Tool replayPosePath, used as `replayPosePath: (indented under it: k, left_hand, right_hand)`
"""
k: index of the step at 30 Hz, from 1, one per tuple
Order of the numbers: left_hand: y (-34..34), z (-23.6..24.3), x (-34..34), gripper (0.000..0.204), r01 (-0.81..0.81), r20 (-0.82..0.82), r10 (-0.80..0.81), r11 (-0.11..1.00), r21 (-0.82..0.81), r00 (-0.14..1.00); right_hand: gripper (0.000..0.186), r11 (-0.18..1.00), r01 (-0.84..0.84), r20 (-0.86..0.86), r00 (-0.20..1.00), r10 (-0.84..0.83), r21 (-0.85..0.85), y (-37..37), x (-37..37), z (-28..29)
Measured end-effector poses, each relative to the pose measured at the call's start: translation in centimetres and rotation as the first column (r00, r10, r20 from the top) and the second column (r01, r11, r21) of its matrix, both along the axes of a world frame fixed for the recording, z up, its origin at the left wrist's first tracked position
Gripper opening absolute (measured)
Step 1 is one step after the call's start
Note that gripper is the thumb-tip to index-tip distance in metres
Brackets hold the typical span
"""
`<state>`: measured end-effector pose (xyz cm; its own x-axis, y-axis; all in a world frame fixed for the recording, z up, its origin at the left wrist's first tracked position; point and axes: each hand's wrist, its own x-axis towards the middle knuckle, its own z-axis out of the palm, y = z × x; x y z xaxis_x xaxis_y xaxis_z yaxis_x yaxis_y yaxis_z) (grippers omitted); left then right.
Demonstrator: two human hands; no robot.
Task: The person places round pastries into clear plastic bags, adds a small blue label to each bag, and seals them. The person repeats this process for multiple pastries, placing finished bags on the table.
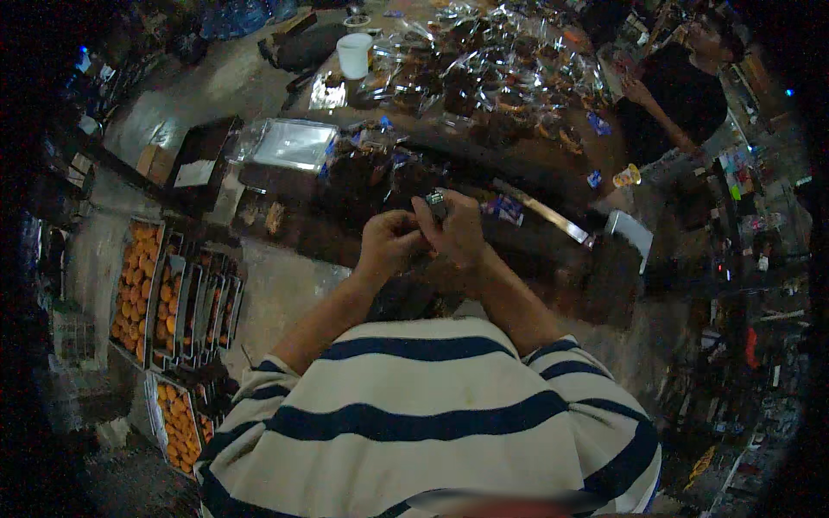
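My two hands meet in front of my chest, over the near edge of a dark table (319,237). In my right hand (458,233) is a small dark object with a pale patterned face (437,203); its kind is too small to make out. My left hand (389,246) is closed, its fingertips drawn in against the right hand's fingers. Whatever it pinches is hidden. Just beyond lies a dark heap of small things with blue bits of wrapper (384,155). To the right of my hands is a blue-and-white packet (508,210).
A clear plastic-topped box (294,142) lies left on the table. Farther back are many clear-wrapped items (484,73) and a white tub (354,56). Racked trays of round orange-brown pieces (134,293) stand left. A person in dark clothes (678,99) is across at right.
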<state>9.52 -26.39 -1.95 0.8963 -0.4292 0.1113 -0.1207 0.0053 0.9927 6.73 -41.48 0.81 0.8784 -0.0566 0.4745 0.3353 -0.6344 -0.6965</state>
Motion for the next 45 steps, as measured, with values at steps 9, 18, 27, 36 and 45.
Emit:
replayPosePath:
  k: [9, 18, 27, 36, 45]
  left_hand:
    - [-2.0, -1.1, 8.7, 0.021, 0.094, -0.486, 0.004, 0.98, 0.177, 0.874]
    - [-2.9, -0.2, 13.6, 0.014, -0.391, -0.3, 0.332, 0.905, -0.165, 0.894]
    - [-2.5, 2.9, 10.2, 0.004, -0.312, -0.05, 0.315, 0.885, -0.346, 0.948]
    - [3.1, 6.0, 3.0, 0.004, -0.214, 0.117, 0.278, 0.897, -0.386, 0.953]
    - [8.2, 7.3, -2.0, 0.007, -0.165, 0.058, 0.204, 0.904, -0.395, 0.977]
  right_hand:
    - [0.032, 0.885, 0.01, -0.014, 1.0, -0.004, 0.465, -8.4, 9.7, -5.8]
    - [0.032, 0.729, 0.008, -0.321, 0.901, 0.291, 0.685, -13.2, 16.8, -4.3]
    - [0.029, 0.92, -0.143, -0.234, 0.942, 0.24, 0.365, -4.7, 9.6, 1.3]
    - [0.02, 0.964, -0.093, -0.117, 0.985, 0.125, 0.25, 1.8, 1.9, 4.9]
    - [0.027, 0.95, -0.12, -0.059, 0.988, 0.143, 0.287, 7.1, -2.5, 5.2]
